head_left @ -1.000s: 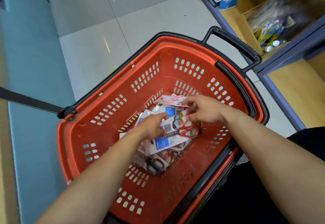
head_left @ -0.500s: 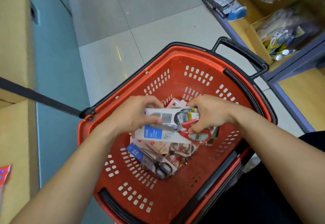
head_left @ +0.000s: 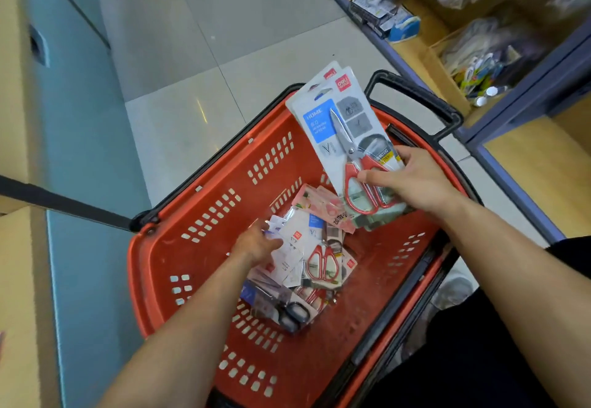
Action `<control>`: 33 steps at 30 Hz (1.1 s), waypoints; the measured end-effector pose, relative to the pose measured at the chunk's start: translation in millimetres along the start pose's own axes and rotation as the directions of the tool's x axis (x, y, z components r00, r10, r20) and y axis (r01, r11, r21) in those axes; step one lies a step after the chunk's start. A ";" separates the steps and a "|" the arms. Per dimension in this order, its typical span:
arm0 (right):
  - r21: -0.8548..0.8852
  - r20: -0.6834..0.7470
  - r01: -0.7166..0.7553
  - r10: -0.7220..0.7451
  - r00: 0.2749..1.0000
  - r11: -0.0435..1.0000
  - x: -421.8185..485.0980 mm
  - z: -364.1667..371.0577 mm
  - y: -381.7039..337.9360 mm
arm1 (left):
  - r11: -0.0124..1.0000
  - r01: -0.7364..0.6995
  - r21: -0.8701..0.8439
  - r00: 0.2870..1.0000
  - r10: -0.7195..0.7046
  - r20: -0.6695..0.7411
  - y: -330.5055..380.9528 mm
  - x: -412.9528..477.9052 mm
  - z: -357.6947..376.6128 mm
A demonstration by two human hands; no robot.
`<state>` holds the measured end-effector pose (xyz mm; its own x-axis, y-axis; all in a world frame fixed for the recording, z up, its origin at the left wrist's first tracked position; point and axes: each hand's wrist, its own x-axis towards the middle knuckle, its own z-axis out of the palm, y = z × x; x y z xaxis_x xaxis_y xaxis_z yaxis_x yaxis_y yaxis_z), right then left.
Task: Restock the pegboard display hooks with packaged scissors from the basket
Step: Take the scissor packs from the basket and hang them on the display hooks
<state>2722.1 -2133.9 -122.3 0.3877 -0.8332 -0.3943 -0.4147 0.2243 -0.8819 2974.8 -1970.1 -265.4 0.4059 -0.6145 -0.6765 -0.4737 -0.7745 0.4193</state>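
Note:
A red plastic basket [head_left: 160,263] stands on the floor below me. Its bottom holds a loose pile of packaged scissors [head_left: 319,263], among them a red-handled pair and a black-handled pair [head_left: 291,313]. My right hand [head_left: 412,180] grips the lower end of a carded pack of red-handled scissors [head_left: 339,132], held up over the basket's far right side; a second card shows behind it. My left hand [head_left: 256,244] is down in the basket on the white packs at the pile's left edge; blur hides whether it grips one.
A low shelf [head_left: 425,65] with bagged stationery and a blue tape dispenser [head_left: 404,28] runs along the right. Cardboard boxes [head_left: 16,103] stand at the left. The basket's black handle [head_left: 415,97] sticks up at its far side, and a black bar [head_left: 64,204] reaches left.
My right hand has lifted the red-handled scissors pack up out of the basket and turned it upright. My left hand has let go of it and dropped back onto the pile.

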 end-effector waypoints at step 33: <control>0.244 0.008 -0.149 0.151 0.988 0.958 -23.3 8.1 -6.9 | 0.818 -0.367 -0.444 0.921 0.252 -0.297 54.0 -73.0 -69.8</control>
<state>2722.6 -2112.0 -109.1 0.3274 -0.7854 -0.5253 -0.2539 0.4623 -0.8496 2974.1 -1977.6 -151.1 0.4864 -0.8059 -0.3374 -0.1895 -0.4743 0.8597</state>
